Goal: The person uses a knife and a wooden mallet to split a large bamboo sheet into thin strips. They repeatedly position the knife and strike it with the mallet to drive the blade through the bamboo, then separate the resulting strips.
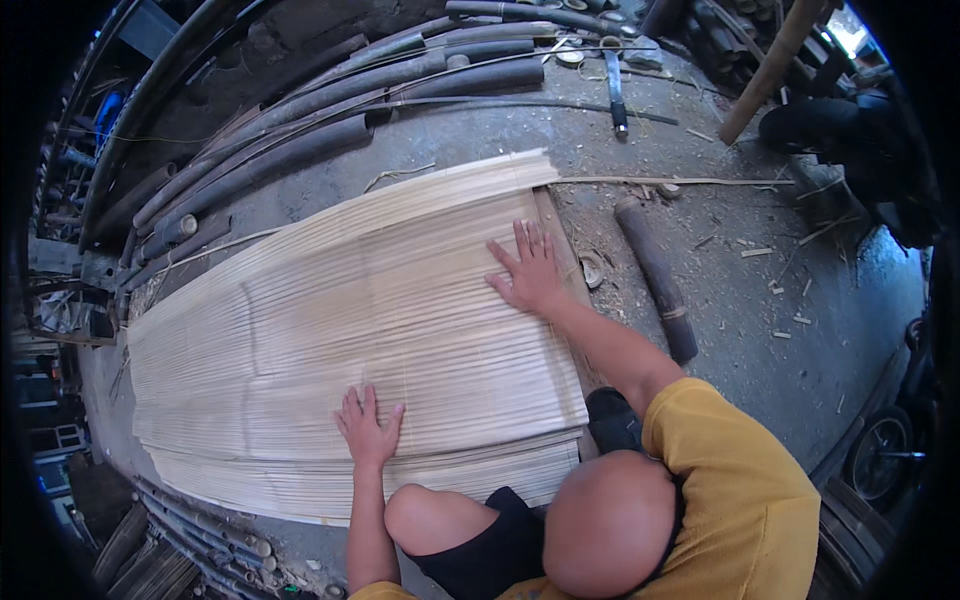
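Observation:
A wide, pale mat of thin bamboo-like slats [300, 310] lies spread on the floor in front of me, its surface finely ribbed. My left hand [370, 428] rests flat on its near part, fingers spread. Farther off, close to the mat's right edge, my right hand [530, 270] presses down with fingers apart. Neither hand holds anything. Along the near side, another layer of slats [500, 475] shows below the upper one, beside my bent knees. A strip across the far side also looks like a separate band.
Dark bamboo poles [420, 70] lie in a heap beyond the mat. To the right are a short bamboo length [655, 275], a small round ring-shaped piece [592, 268], a dark-handled tool [615, 90] and scattered chips. A wheel [885, 450] stands at the far right.

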Tool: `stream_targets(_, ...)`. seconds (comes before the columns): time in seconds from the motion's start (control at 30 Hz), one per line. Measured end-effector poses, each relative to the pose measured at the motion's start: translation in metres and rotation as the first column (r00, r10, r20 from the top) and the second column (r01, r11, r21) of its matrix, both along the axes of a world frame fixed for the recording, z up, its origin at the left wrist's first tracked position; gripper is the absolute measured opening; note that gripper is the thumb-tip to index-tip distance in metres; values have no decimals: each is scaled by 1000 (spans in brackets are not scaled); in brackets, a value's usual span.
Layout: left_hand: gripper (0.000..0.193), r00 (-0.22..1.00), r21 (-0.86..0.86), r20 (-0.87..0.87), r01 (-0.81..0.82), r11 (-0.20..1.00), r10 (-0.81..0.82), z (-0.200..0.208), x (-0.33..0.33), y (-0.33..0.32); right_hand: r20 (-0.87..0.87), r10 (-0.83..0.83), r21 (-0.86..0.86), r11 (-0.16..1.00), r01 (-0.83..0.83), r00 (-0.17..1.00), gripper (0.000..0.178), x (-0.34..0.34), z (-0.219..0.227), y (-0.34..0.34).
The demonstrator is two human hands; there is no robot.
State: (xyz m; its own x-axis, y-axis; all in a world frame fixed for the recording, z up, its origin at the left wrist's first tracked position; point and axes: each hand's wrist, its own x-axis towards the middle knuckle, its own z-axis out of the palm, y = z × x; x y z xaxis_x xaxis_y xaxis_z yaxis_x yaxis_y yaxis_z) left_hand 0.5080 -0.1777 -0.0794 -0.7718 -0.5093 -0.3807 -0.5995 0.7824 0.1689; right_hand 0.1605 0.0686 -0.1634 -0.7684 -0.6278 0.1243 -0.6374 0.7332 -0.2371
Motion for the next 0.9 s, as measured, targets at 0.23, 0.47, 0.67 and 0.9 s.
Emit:
stream_targets(0.23,92,973,18,228,-35,999,30,-15,-14,-10,89,110,-149,984,-96,990,68,-32,0,-7)
stream_targets(0.47,89,822,163,568,-155,974,36,21,-106,-26,422,-374,-147,870,470,826,63,-3,36,163)
stream_targets(0.67,76,982,338,-152,161,927,-115,10,-220,78,87,-583,186,806,561,808,83,38,36,279)
stream_targets(0.9,75,945,211,-238,275,938,-223,-45,-236,220,388,-546,187,836,517,742,100,36,33,294)
